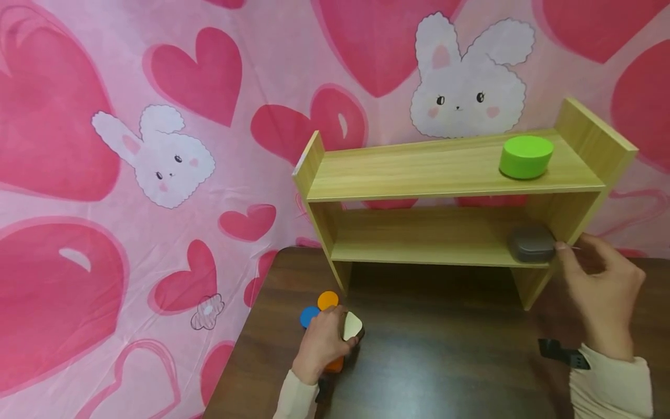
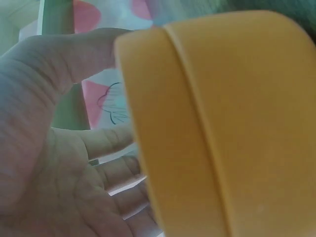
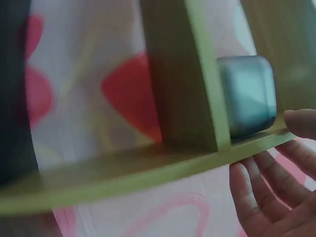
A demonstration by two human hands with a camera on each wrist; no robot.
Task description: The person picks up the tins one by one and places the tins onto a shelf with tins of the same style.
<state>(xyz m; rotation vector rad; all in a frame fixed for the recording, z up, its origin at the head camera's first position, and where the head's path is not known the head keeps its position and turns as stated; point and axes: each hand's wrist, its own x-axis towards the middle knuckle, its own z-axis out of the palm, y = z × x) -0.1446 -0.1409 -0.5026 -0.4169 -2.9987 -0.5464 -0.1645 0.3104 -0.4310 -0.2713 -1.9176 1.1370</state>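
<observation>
My left hand point(image 1: 324, 337) is on the table around a cream-topped box point(image 1: 352, 326), thumb on its near side and fingers on its far side. A blue round-topped piece point(image 1: 309, 316) and an orange-yellow one point(image 1: 328, 300) stand just beyond the fingers. An orange box point(image 1: 335, 365) sits under the wrist; in the left wrist view, a lidded orange box point(image 2: 197, 123) hides the fingertips. My right hand point(image 1: 602, 285) grips the right side panel of the wooden shelf point(image 1: 419, 169), thumb inside, fingers outside. A grey rounded box point(image 1: 531, 243) lies beside that thumb on the lower board.
A bright green oval box point(image 1: 526, 157) stands on the shelf's top board, towards the right. The shelf rests on a dark wooden table point(image 1: 434, 349). Behind it hangs a pink cloth point(image 1: 209, 145) with hearts and rabbits.
</observation>
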